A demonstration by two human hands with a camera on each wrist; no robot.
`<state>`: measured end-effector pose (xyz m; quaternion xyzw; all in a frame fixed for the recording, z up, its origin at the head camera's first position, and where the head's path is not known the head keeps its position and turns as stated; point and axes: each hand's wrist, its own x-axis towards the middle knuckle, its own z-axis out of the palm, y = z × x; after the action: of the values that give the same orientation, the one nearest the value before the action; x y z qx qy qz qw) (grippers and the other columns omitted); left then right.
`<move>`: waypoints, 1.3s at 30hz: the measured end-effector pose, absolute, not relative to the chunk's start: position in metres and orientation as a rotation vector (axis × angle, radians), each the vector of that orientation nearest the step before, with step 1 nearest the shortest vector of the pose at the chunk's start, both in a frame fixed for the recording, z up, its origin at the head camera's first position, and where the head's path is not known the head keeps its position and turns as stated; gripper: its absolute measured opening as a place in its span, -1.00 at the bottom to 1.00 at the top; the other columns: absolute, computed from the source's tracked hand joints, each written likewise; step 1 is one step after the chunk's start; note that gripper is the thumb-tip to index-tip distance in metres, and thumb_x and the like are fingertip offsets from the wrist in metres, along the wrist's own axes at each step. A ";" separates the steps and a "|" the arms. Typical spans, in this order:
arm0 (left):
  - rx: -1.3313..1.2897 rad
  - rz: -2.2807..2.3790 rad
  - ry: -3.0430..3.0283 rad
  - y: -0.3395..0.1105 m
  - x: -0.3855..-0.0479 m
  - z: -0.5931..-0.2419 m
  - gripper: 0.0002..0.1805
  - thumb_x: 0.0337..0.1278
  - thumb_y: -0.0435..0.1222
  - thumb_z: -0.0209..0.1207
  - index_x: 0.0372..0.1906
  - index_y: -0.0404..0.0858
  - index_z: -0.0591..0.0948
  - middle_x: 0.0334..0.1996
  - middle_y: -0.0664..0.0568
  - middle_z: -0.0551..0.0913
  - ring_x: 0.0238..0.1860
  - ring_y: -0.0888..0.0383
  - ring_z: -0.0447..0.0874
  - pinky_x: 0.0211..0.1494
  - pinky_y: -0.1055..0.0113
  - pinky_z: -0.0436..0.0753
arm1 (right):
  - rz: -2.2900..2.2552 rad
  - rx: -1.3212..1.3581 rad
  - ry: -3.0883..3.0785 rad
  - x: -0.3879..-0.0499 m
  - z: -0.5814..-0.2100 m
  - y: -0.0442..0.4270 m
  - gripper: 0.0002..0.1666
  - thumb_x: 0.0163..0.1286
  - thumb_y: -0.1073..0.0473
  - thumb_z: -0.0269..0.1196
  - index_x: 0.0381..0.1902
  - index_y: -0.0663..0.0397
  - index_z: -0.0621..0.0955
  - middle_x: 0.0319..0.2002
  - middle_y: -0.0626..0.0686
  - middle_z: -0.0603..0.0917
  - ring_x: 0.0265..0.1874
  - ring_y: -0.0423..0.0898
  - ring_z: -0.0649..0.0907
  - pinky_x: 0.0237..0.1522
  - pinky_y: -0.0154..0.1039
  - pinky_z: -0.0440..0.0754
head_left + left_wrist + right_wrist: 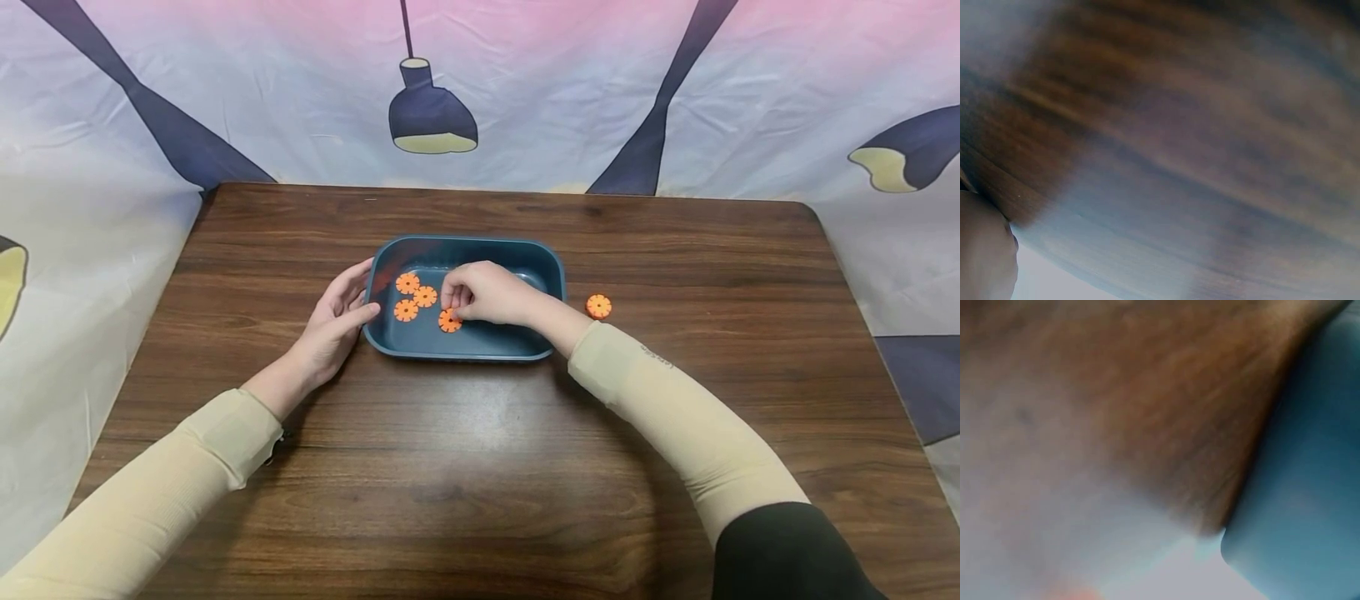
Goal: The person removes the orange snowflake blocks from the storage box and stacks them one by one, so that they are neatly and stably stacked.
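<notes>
In the head view, a dark teal rectangular container (457,357) with rounded corners rests on the table. My left hand (330,325) grips its left end, thumb at the rim and fingers along the outer wall. Inside, toward the left, lie three orange notched discs (406,311) that look like carrot slices. My right hand (487,292) reaches in over the right wall and pinches another orange disc (449,322) at or just above the floor; its fingertips partly cover that disc. The right wrist view shows the container's wall (1304,475) up close, without the fingertips.
One more orange disc (598,306), thicker or stacked, lies on the wooden table (450,467) to the right of the container. Behind the table hangs a cloth (540,100) printed with lamps. The left wrist view is mostly blurred tabletop.
</notes>
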<state>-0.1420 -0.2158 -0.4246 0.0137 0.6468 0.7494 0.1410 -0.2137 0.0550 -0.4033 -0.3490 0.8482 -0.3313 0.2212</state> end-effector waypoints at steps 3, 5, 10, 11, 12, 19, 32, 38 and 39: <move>0.039 2.165 1.868 -0.215 -0.142 -0.425 -0.35 0.53 -0.48 0.03 0.60 -0.03 0.32 0.50 0.15 0.35 0.69 0.03 0.05 0.56 0.47 0.35 | -0.924 -0.965 2.347 -0.214 -0.401 0.059 -0.95 0.49 0.28 0.35 -0.18 0.06 0.75 -0.22 0.00 0.76 -0.23 -0.11 0.66 -0.08 -0.28 0.65; 0.038 2.165 1.868 -0.215 -0.142 -0.425 -0.34 0.53 -0.48 0.03 0.60 -0.03 0.32 0.50 0.15 0.35 0.69 0.04 0.05 0.60 0.44 0.32 | -0.934 -0.964 2.354 -0.214 -0.399 0.061 -0.93 0.49 0.27 0.34 -0.20 0.05 0.76 -0.23 -0.01 0.78 -0.24 -0.11 0.67 -0.08 -0.27 0.66; 0.036 2.163 1.868 -0.215 -0.142 -0.425 -0.34 0.53 -0.49 0.03 0.60 -0.02 0.32 0.51 0.14 0.35 0.70 0.03 0.04 0.63 0.41 0.30 | -0.953 -0.953 2.365 -0.215 -0.394 0.070 -0.94 0.49 0.26 0.35 -0.19 0.03 0.77 -0.23 -0.01 0.80 -0.23 -0.13 0.70 -0.06 -0.26 0.69; 0.035 2.165 1.867 -0.215 -0.142 -0.425 -0.34 0.53 -0.49 0.03 0.60 -0.02 0.32 0.51 0.14 0.35 0.70 0.03 0.03 0.60 0.44 0.32 | -0.961 -0.949 2.365 -0.216 -0.393 0.072 -0.94 0.48 0.25 0.36 -0.19 0.04 0.77 -0.23 0.00 0.80 -0.23 -0.12 0.70 -0.06 -0.25 0.69; 0.035 2.167 1.865 -0.215 -0.142 -0.425 -0.34 0.53 -0.49 0.03 0.60 -0.02 0.32 0.51 0.14 0.35 0.70 0.02 0.03 0.56 0.47 0.36 | -0.969 -0.947 2.366 -0.216 -0.392 0.074 -0.95 0.48 0.25 0.37 -0.18 0.05 0.77 -0.23 0.01 0.80 -0.22 -0.12 0.71 -0.05 -0.25 0.70; 0.037 2.185 1.843 -0.216 -0.142 -0.426 -0.35 0.53 -0.48 0.03 0.60 -0.02 0.32 0.47 0.16 0.37 0.69 0.01 0.05 0.39 0.58 0.48 | -1.034 -0.922 2.374 -0.219 -0.385 0.089 -0.95 0.47 0.28 0.38 -0.16 0.12 0.77 -0.21 0.07 0.81 -0.22 -0.07 0.72 -0.04 -0.20 0.72; 0.035 2.188 1.837 -0.215 -0.142 -0.427 -0.35 0.53 -0.48 0.04 0.59 -0.01 0.33 0.46 0.17 0.38 0.68 0.02 0.05 0.38 0.58 0.48 | -1.124 -0.822 2.449 -0.216 -0.367 0.126 -0.94 0.43 0.30 0.41 -0.16 0.15 0.77 -0.21 0.11 0.80 -0.21 -0.04 0.70 -0.03 -0.21 0.71; 0.040 2.184 1.844 -0.215 -0.142 -0.426 -0.35 0.54 -0.48 0.04 0.60 -0.01 0.32 0.48 0.16 0.36 0.71 0.00 0.01 0.40 0.58 0.45 | -1.188 -0.770 2.463 -0.215 -0.363 0.146 -0.92 0.41 0.31 0.43 -0.15 0.15 0.78 -0.22 0.11 0.81 -0.23 -0.07 0.69 -0.08 -0.32 0.69; 0.040 2.184 1.845 -0.215 -0.142 -0.426 -0.35 0.54 -0.48 0.04 0.60 -0.01 0.32 0.48 0.16 0.36 0.71 -0.01 0.01 0.40 0.58 0.46 | -1.202 -0.753 2.462 -0.214 -0.363 0.150 -0.91 0.41 0.32 0.43 -0.15 0.15 0.78 -0.22 0.11 0.81 -0.24 -0.08 0.69 -0.09 -0.34 0.69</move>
<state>-0.1415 -0.2153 -0.4257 0.0137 0.6389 0.7562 0.1407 -0.2139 0.1496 -0.3630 -0.2619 0.8568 -0.4183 0.1495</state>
